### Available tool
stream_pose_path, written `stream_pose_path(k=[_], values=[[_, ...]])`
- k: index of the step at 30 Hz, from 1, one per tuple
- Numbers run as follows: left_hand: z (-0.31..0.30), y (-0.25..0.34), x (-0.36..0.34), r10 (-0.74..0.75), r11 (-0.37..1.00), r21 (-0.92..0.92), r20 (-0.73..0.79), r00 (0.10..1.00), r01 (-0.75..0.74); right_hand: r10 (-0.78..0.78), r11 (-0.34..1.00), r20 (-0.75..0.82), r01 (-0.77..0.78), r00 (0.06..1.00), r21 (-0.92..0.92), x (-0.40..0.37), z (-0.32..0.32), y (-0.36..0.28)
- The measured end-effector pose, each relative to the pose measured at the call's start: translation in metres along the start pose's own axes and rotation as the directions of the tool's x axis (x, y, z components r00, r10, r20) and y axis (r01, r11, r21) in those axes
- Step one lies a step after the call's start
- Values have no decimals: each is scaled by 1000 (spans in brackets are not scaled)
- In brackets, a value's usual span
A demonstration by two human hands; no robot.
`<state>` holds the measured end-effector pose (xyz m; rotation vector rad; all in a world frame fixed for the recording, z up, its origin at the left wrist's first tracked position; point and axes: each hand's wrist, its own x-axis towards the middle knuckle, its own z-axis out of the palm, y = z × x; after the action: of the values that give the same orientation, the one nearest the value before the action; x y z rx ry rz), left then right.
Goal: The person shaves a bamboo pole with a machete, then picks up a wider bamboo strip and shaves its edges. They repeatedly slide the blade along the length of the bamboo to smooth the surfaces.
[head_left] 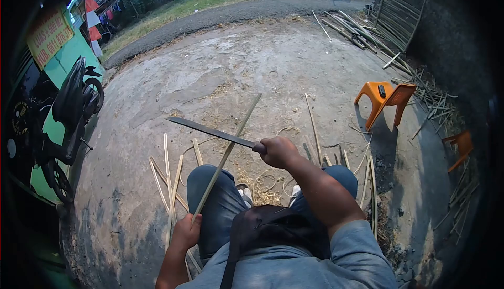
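My right hand (278,151) is wrapped round the handle of a long machete (210,131), whose dark blade points to the left. The blade crosses a thin bamboo strip (226,155) near the strip's middle. The strip's lower end is in my closed left hand (186,232), beside my left knee, and its upper end slants up and to the right. More bamboo strips (168,179) lie on the ground by my left leg, and others (313,126) lie to the right, around my right knee.
An orange plastic chair (377,98) with a small black object on it stands at the right. Bamboo poles (349,29) lie at the back right. A motorbike (71,110) is parked at the left. Another orange piece (461,147) is at the far right.
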<state>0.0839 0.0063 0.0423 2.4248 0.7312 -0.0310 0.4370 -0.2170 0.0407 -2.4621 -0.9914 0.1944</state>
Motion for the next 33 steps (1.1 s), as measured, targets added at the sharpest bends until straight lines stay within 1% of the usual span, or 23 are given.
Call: stream_pose_path(k=[1,3,4,7,8,9,11,14,17,18,19,21,23,24,27,29,31,33], values=[[-1,-1,-1,-2,1000,-6,5,1000,2,-89,995,2,89,996,-32,-3,1,-5],[-5,-3,-5,1,1000,-29,16,1000,0,-172,980,47,175,984,-91,-5,3,-16],[-5,-4,-7,-3,999,-39,22,1000,4,-195,971,86,205,977,-124,-6,-1,-23],[-2,-10,-12,20,999,-26,-28,999,-21,-187,966,89,200,978,-165,2,-2,-24],[-2,-12,-15,9,1000,-28,-31,999,-10,-177,977,33,180,984,-114,5,2,-18],[-2,-12,-16,-1,1000,-31,-36,999,0,-114,992,19,115,993,-54,6,-2,-17],[-4,-13,-17,-14,999,-31,-42,999,13,7,1000,-1,-7,1000,-13,14,-3,-6],[-5,-16,-18,-22,999,-26,-39,999,21,56,993,-43,-51,998,103,16,0,5],[-3,-17,-17,-16,999,-45,-38,999,14,41,994,-15,-39,999,97,6,-9,-14],[0,-21,-16,-12,999,-53,-40,999,10,-26,996,-10,26,1000,91,7,0,-13],[2,-23,-14,-9,998,-61,-42,999,7,-124,990,-16,125,992,70,6,10,-15],[4,-24,-12,-11,999,-44,-31,999,10,-269,960,65,273,961,-60,1,23,-25],[5,-23,-8,-10,1000,-26,-24,1000,9,-274,949,159,293,948,-115,-7,15,-51],[4,-22,-6,-9,1000,-18,-20,1000,8,-302,927,164,329,939,-180,-4,17,-52],[4,-20,-5,-5,1000,-9,-26,1000,5,-274,949,101,286,956,-134,5,12,-35],[2,-18,-4,-9,1000,-19,-21,1000,9,-44,999,97,44,994,4,13,4,-22],[0,-15,-4,-23,999,-45,-5,1000,22,57,994,70,-64,996,87,20,4,-3],[-3,-13,-2,-35,998,-48,13,999,35,50,993,74,-57,996,100,23,5,5]])
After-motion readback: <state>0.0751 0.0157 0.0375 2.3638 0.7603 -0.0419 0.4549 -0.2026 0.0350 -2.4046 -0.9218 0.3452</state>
